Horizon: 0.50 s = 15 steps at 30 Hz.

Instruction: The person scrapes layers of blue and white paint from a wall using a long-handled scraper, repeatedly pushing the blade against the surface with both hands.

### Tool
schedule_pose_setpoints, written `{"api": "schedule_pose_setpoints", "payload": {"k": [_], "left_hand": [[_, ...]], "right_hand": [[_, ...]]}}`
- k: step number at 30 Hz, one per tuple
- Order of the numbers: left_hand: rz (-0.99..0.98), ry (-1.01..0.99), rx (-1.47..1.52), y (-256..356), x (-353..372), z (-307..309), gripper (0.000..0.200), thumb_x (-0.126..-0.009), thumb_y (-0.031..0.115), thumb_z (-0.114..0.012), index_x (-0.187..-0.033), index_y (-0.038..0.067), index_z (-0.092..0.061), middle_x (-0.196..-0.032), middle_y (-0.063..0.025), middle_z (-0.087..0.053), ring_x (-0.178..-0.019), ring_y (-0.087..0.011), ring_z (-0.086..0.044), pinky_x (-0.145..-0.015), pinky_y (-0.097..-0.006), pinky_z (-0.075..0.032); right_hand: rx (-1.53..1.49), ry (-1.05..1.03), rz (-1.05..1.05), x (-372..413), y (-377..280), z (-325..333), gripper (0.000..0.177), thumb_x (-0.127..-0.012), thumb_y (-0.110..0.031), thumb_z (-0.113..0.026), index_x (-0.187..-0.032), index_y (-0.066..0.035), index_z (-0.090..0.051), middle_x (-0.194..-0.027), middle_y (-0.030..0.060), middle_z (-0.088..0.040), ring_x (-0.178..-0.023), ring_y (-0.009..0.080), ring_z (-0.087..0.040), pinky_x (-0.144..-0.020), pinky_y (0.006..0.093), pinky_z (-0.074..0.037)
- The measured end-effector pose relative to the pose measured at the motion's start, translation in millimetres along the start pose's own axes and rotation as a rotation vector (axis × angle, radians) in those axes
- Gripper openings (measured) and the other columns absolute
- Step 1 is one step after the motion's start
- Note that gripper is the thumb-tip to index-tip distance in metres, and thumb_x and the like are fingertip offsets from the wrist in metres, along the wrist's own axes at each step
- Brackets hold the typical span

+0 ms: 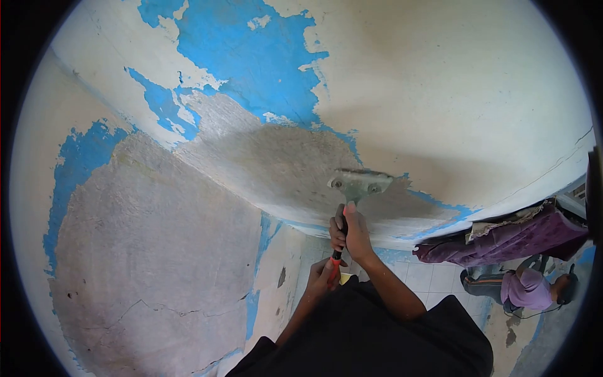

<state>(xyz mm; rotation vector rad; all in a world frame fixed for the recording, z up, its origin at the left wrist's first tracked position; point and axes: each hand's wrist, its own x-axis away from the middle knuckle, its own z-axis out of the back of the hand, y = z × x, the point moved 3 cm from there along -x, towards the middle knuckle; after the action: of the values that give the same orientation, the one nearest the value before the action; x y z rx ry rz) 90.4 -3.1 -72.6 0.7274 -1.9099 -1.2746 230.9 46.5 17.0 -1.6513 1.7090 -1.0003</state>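
Observation:
Both my hands grip one long-handled scraper (361, 187) with a wide, bolted-on blade and a red and black handle. Higher up, just below the blade, my right hand (357, 237) is wrapped round the handle with its thumb along it. My left hand (318, 276) closes on the red lower end. The blade overlaps the lower edge of a bared grey plaster patch (276, 151) on the wall. Around that patch are blue paint (251, 60) with ragged edges and a cream coat (440, 88).
On the left, an adjoining wall (157, 245) shows a large scraped grey area with a crack. At right, a purple cloth (509, 237) covers something by the wall. A person (527, 289) in a cap is on the tiled floor (427, 276) below it.

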Motion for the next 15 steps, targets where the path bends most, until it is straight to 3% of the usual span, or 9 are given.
{"api": "schedule_pose_setpoints", "payload": {"k": [3,7,9,15], "left_hand": [[0.045,-0.001,0.013,-26,0,4,0.056,-0.099,0.047,-0.038,-0.102,-0.005,-0.059,-0.057,-0.0022,-0.047,-0.044,-0.0097,-0.042,-0.045,-0.0236,-0.034],[0.065,-0.022,0.026,-33,2,2,0.055,-0.099,0.047,-0.037,-0.101,-0.004,-0.059,-0.057,-0.0024,-0.047,-0.044,-0.0103,-0.043,-0.046,-0.0242,-0.035],[0.047,-0.043,-0.011,-8,-3,-6,0.055,-0.099,0.046,-0.036,-0.100,-0.004,-0.058,-0.057,-0.0027,-0.047,-0.045,-0.0106,-0.045,-0.046,-0.0244,-0.035],[0.085,-0.032,0.028,-44,-1,-2,0.054,-0.099,0.047,-0.036,-0.098,-0.003,-0.058,-0.057,-0.0030,-0.049,-0.045,-0.0104,-0.045,-0.046,-0.0238,-0.035]], "right_hand": [[0.000,0.038,-0.040,0,29,18,0.052,-0.098,-0.053,-0.035,-0.070,-0.009,-0.034,-0.052,-0.0002,-0.033,-0.040,0.0086,-0.032,-0.037,0.0251,-0.031],[0.022,0.067,-0.040,4,31,22,0.052,-0.097,-0.054,-0.035,-0.070,-0.009,-0.034,-0.051,-0.0001,-0.033,-0.040,0.0090,-0.032,-0.038,0.0253,-0.031],[0.032,0.063,-0.015,4,9,15,0.053,-0.097,-0.054,-0.035,-0.070,-0.009,-0.034,-0.051,-0.0001,-0.033,-0.040,0.0093,-0.032,-0.038,0.0254,-0.031],[0.084,0.075,-0.056,6,37,34,0.054,-0.097,-0.057,-0.032,-0.072,-0.009,-0.035,-0.052,-0.0001,-0.031,-0.040,0.0094,-0.031,-0.039,0.0254,-0.030]]}}
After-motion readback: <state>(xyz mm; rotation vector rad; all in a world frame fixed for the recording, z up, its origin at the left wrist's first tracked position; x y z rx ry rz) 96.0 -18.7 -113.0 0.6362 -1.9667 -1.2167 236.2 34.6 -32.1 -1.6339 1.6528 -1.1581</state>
